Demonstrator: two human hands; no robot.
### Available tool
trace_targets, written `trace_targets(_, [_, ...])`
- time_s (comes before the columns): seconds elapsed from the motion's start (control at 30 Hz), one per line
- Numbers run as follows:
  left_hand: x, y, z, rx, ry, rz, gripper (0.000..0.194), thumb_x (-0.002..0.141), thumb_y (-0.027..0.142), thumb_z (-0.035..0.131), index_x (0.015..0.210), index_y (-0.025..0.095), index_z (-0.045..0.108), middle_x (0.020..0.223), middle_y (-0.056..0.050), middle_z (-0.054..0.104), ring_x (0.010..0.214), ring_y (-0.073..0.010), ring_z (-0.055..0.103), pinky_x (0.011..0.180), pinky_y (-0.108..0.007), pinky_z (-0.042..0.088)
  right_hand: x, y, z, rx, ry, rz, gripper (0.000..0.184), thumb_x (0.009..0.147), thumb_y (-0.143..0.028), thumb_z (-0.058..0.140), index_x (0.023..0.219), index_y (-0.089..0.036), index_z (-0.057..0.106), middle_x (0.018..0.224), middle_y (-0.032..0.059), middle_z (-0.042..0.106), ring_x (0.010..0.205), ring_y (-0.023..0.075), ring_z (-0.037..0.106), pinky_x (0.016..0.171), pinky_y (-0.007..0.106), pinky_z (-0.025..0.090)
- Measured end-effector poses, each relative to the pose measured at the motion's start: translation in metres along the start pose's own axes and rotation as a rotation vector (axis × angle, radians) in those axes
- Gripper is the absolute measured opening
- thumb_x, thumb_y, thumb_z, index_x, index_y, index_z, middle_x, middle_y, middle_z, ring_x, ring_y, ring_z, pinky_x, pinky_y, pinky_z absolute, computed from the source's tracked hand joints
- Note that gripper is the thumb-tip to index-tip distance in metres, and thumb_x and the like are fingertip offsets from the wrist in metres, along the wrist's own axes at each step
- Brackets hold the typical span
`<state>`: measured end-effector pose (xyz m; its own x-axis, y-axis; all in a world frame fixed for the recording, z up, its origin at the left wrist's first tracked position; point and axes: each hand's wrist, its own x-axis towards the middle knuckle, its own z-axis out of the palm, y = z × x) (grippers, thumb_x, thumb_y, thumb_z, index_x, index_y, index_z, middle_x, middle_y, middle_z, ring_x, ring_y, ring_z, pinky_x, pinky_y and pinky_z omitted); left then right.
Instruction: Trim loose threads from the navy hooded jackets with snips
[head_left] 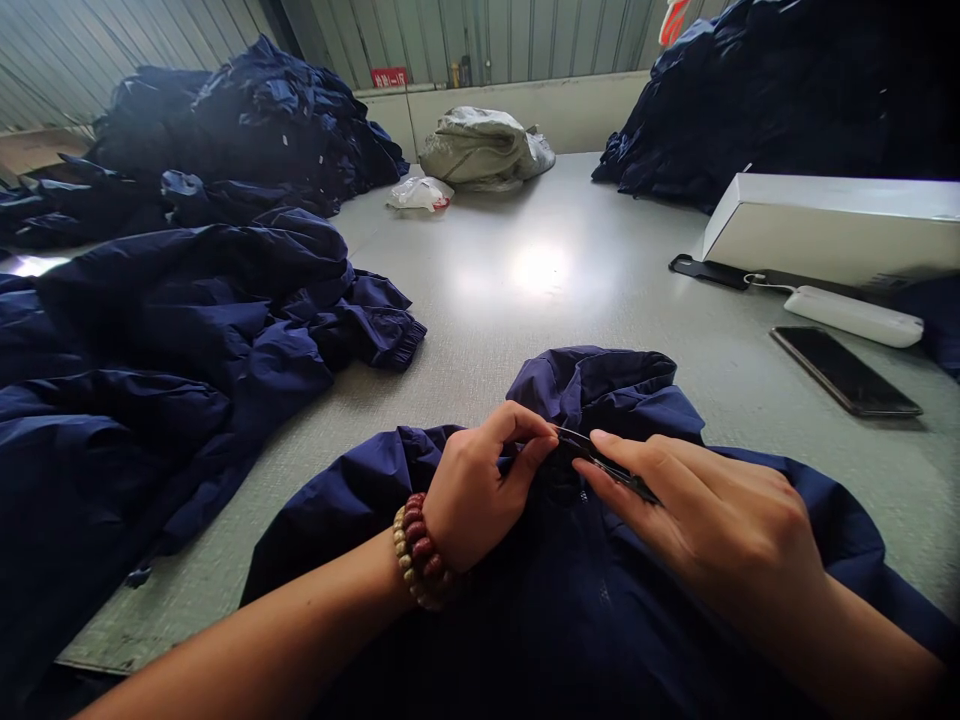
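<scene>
A navy blue jacket (pixel 600 590) lies on the grey table (pixel 540 270) right in front of me, hood pointing away. My left hand (pixel 480 490), with a beaded bracelet on its wrist, pinches a bit of the jacket near the collar. My right hand (pixel 705 520) holds a small dark tool, thread snips by the look of it (pixel 607 465), its tip meeting the left fingertips over the collar. Both hands are closed.
A big heap of navy jackets (pixel 150 360) fills the left side, another pile (pixel 765 90) the far right. A white box (pixel 832 225), a white power bank (pixel 855 315) and a black phone (pixel 844 372) lie at right. A pale bundle (pixel 484 148) and plastic bag (pixel 420 193) sit at the back.
</scene>
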<state>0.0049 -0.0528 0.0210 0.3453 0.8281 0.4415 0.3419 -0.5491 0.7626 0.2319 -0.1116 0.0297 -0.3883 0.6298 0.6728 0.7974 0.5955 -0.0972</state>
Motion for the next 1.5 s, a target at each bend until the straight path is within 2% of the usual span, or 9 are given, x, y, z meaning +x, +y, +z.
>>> trace_targets(0.23, [-0.001, -0.001, 0.001, 0.075, 0.014, 0.048, 0.002, 0.105, 0.024, 0.069, 0.104, 0.024, 0.068, 0.103, 0.003, 0.084, 0.092, -0.0130, 0.081, 0.086, -0.024, 0.060, 0.002, -0.003, 0.002, -0.012, 0.013, 0.018, 0.035, 0.102, -0.023, 0.076, 0.136, -0.022, 0.068, 0.096, 0.0030, 0.083, 0.073, 0.0186, 0.076, 0.064, 0.034, 0.052])
trace_targets(0.43, [-0.002, 0.002, 0.000, 0.122, 0.013, 0.047, 0.003, 0.106, 0.023, 0.068, 0.103, 0.024, 0.069, 0.104, 0.003, 0.085, 0.092, -0.0131, 0.082, 0.086, -0.024, 0.060, 0.009, -0.005, 0.006, -0.066, 0.113, -0.040, 0.027, 0.100, -0.021, 0.081, 0.124, -0.014, 0.072, 0.085, 0.0008, 0.079, 0.065, 0.0124, 0.072, 0.062, 0.030, 0.049])
trace_targets(0.8, [-0.001, 0.002, 0.000, 0.067, 0.020, 0.024, 0.002, 0.103, 0.022, 0.072, 0.105, 0.024, 0.070, 0.103, 0.004, 0.084, 0.091, -0.0101, 0.081, 0.087, -0.018, 0.059, 0.009, -0.005, 0.007, -0.067, 0.120, -0.025, 0.027, 0.098, -0.021, 0.083, 0.122, -0.011, 0.073, 0.086, 0.0021, 0.079, 0.068, 0.0124, 0.072, 0.067, 0.030, 0.050])
trace_targets(1.5, [-0.001, 0.000, 0.002, 0.074, 0.024, 0.022, 0.001, 0.105, 0.025, 0.070, 0.105, 0.024, 0.071, 0.102, 0.002, 0.083, 0.087, -0.0122, 0.080, 0.083, -0.023, 0.060, 0.012, -0.006, 0.011, -0.065, 0.121, -0.003, 0.024, 0.101, -0.022, 0.080, 0.122, -0.012, 0.072, 0.085, 0.0020, 0.078, 0.069, 0.0128, 0.072, 0.067, 0.029, 0.049])
